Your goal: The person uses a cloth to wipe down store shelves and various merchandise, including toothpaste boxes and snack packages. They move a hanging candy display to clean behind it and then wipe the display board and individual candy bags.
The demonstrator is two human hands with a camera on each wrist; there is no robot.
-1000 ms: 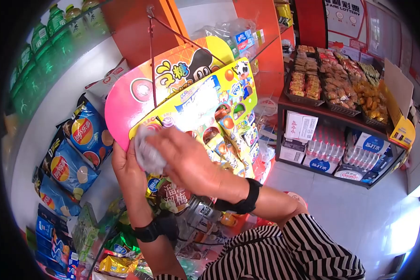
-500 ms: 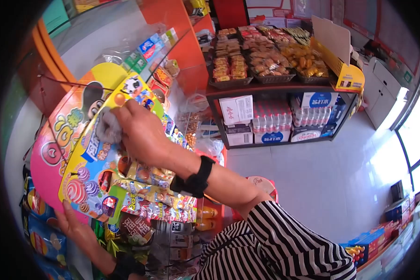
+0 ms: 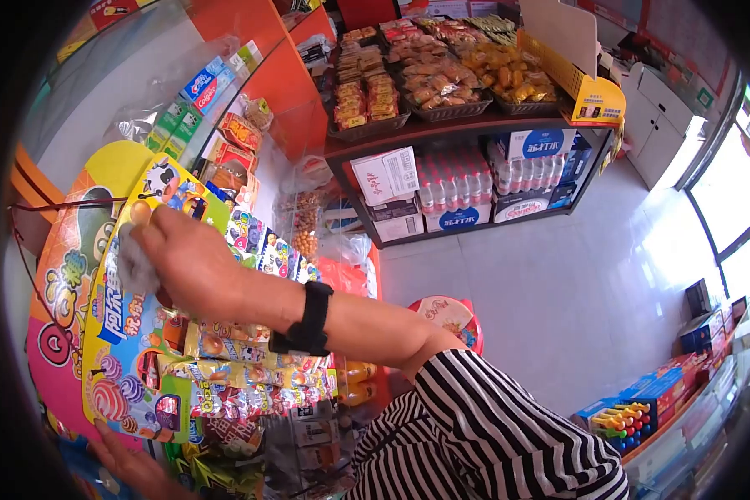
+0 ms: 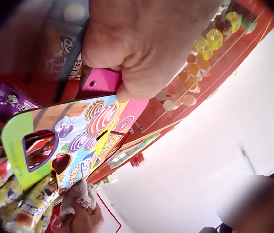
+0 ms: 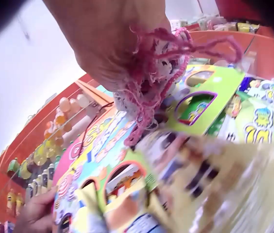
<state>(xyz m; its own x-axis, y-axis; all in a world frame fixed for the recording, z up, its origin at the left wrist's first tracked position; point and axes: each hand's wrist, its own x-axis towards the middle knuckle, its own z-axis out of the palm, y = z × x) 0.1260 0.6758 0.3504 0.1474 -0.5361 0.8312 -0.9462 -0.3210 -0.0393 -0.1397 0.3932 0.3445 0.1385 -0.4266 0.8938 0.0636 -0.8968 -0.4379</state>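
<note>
A bright cardboard candy display (image 3: 125, 321), printed with lollipops and a cow, leans at the left of the head view. My right hand (image 3: 196, 267) grips a grey cloth (image 3: 135, 265) and presses it against the upper face of the card. Pink crocheted trim and loose threads show on the cloth (image 5: 149, 90) in the right wrist view. At the lower left corner, my left hand (image 3: 133, 465) pinches the card's pink edge (image 4: 100, 81), thumb over the front. Candy packets (image 3: 242, 358) hang in rows from the display's right side.
Glass shelves with toothpaste boxes (image 3: 202, 87) rise behind the display. Across the aisle, a dark rack (image 3: 342, 150) carries baskets of packaged snacks and bottled water (image 3: 454, 183). A round red stool (image 3: 450, 317) stands on the tiled floor (image 3: 517, 292).
The head view has swung right, so the display sits farther left. My right hand has carried the cloth from the lower left corner up across the card. My left hand stays at its edge.
</note>
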